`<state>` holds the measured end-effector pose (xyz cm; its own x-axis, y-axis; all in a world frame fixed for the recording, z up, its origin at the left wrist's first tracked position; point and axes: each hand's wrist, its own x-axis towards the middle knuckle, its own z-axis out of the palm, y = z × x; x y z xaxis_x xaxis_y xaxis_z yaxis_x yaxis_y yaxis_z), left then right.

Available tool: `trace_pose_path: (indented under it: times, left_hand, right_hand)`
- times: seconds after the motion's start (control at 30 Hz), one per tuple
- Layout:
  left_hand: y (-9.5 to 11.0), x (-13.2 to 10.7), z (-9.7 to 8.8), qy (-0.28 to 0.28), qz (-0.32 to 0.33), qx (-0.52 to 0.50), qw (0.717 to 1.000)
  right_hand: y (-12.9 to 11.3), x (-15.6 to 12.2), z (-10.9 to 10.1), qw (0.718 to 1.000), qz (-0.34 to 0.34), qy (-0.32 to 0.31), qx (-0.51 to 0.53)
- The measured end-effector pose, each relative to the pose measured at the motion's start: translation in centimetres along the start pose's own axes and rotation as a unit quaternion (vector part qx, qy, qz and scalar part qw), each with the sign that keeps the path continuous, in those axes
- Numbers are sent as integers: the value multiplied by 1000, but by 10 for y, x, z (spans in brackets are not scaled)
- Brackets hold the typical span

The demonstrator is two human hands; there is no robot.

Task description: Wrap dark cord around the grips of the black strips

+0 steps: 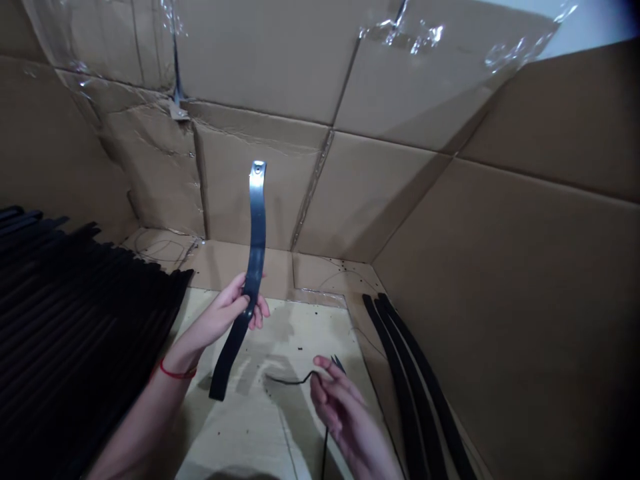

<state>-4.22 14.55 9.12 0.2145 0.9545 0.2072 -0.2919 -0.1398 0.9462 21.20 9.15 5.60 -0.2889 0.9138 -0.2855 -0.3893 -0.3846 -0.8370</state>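
Black and glossy, the long curved metal strip [257,233] is clamped in our left hand [233,317], with the fingers wrapped around it below its middle. It stands nearly upright, bowing slightly. Its upper end, which has a small hole, rises in front of the cardboard, and its lower end slants down and left, close above the counter. A thin red thread bracelet [177,373] circles our left wrist.

Our right hand [343,407] is lower and to the right, apart from the strip. Its fingertips are pressed together on a thin black cord [295,381]. From the pinch the cord runs left in a shallow wave over the pale wooden counter [260,427]. We also see a thin dark line dropping below the hand toward the bottom edge. Small dark specks dot the wood between our hands.

Further out on the left, a large stack of flat black strips [75,320] lies in rows beside our forearm. On the right, several long black curved strips [415,380] lie side by side along the foot of the brown cardboard wall [500,267]. Creased cardboard panels enclose the back and both sides. Clear shiny plastic tape [415,33] runs across the top panels.
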Motion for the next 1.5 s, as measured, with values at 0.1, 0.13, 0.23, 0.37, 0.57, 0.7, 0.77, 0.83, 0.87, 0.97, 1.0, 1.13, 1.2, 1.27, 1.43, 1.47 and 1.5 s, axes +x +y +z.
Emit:
trace_pose_path:
  times: [0.1,0.13,0.23,0.37,0.57,0.7,0.77,0.83,0.87,0.97,1.0,1.13,1.2,1.27,1.43,1.47,1.5]
  left_hand:
    - [18,-14,14,-5,-10,-27,1000]
    - [22,-18,18,-3,-24,-26,999]
    - [31,-26,27,-1,-58,-23,998]
    - [35,-30,31,-12,-71,-19,997]
    - [35,-37,36,35,-66,97,992]
    - [35,-41,43,104,-23,280,954]
    - [34,-41,46,137,-2,348,927]
    - [32,-41,48,155,17,394,906]
    - [30,-41,49,156,24,408,899]
    - [25,-41,52,157,45,443,881]
    - [23,-41,52,162,53,454,875]
    - [17,-41,54,186,83,485,850]
    - [16,-42,55,201,91,502,836]
    - [16,-42,57,207,94,520,823]
    - [10,-43,64,207,98,558,798]
    - [8,-43,66,204,93,566,793]
    - [7,-43,68,200,86,574,790]
  right_hand:
    - [-46,5,22,997,-45,-62,5]
    - [-57,8,29,995,-61,-82,-15]
    - [-80,17,46,981,-128,-115,-88]
    - [-99,23,63,956,-208,-117,-169]
    - [-101,32,73,937,-290,-77,-176]
    - [-89,46,69,939,-286,-58,-183]
    - [-84,52,68,941,-265,-63,-199]
    - [-81,55,69,942,-254,-79,-205]
    - [-80,56,70,942,-254,-88,-201]
    - [-77,58,74,945,-258,-91,-178]
    - [-77,58,74,947,-257,-88,-174]
    - [-77,57,74,950,-248,-76,-172]
    - [-78,56,73,951,-250,-65,-168]
    - [-79,56,73,951,-253,-60,-167]
    - [-73,58,78,955,-245,-61,-159]
    - [-71,58,79,955,-243,-65,-155]
    - [-69,59,80,956,-242,-68,-151]
